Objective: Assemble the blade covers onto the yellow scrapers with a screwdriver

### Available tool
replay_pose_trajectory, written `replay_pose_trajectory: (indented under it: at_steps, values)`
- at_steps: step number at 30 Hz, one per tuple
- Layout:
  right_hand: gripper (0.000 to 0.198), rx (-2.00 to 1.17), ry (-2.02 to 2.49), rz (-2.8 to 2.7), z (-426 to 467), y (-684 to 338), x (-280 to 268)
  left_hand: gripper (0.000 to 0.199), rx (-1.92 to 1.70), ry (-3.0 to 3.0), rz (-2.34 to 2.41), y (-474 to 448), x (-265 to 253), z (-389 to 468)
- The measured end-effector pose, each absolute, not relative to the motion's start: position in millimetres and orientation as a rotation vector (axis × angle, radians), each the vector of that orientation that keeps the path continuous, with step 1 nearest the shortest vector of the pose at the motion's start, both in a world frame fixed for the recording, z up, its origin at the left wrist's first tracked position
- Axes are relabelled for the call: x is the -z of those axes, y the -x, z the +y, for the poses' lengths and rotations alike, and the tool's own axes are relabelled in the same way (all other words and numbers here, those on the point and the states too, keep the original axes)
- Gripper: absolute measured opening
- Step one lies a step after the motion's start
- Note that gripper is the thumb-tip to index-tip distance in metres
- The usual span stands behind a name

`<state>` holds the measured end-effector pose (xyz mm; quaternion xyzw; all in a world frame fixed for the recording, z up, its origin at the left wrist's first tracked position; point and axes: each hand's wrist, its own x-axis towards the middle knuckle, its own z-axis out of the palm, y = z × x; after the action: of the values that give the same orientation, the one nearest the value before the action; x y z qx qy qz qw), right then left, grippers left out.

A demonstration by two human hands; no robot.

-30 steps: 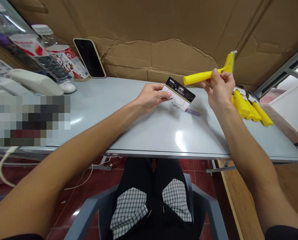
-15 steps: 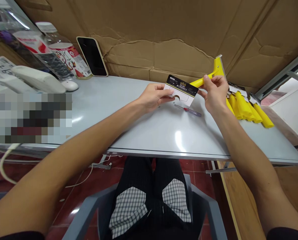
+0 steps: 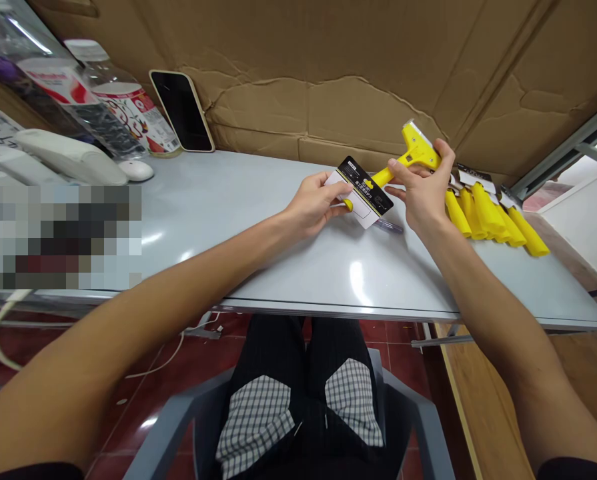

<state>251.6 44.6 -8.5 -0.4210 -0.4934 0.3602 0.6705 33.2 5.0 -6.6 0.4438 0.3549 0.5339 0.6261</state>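
My left hand (image 3: 318,203) pinches a black-and-white printed packaging card (image 3: 364,193) at its left side. My right hand (image 3: 428,183) grips a yellow scraper (image 3: 415,152) near its head, with the blade end up and to the right. The scraper's handle meets the card's upper edge, and a yellow tip shows at the card's lower left beside my left fingers. How the handle runs between these two places is hidden by the card. A screwdriver (image 3: 390,227) lies on the table, partly covered by the card.
Several yellow-handled scrapers (image 3: 488,210) lie on the right of the table. A phone (image 3: 183,112) leans on the cardboard (image 3: 263,117) at the back. Bottles (image 3: 128,110), a white mouse (image 3: 136,171) and a pale handheld device (image 3: 73,155) stand or lie at the left.
The scraper's head has turned and moved left and down. The card has tilted, and a yellow tip now shows at its lower left, where a dark curved cutout showed before.
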Motion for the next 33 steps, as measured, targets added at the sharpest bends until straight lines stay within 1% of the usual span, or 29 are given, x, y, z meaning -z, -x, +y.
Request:
replay_pose_trajectory:
  at_steps: [2,6,10,14,16,24,33]
  values:
    - [0.098,-0.831,0.971,-1.12,42,-248,9,0.023,-1.265,-0.998,0.825,-34,8,4]
    - [0.091,-0.893,1.018,-1.146,37,-240,14,0.028,-1.279,-1.003,0.851,-35,12,6]
    - [0.077,-0.972,1.02,-1.137,38,-237,14,0.028,-1.281,-1.009,0.87,-36,16,9]
    - [0.062,-1.028,1.009,-1.143,41,-241,7,0.04,-1.291,-0.991,0.9,-38,18,8]
    - [0.058,-1.027,0.994,-1.145,40,-243,6,0.046,-1.295,-0.974,0.908,-38,18,7]
    - [0.052,-1.018,0.983,-1.126,40,-246,5,0.058,-1.134,-1.014,0.718,-31,14,11]
    - [0.052,-1.047,0.99,-1.162,30,-243,-3,0.086,-0.957,-1.085,0.705,-14,5,15]
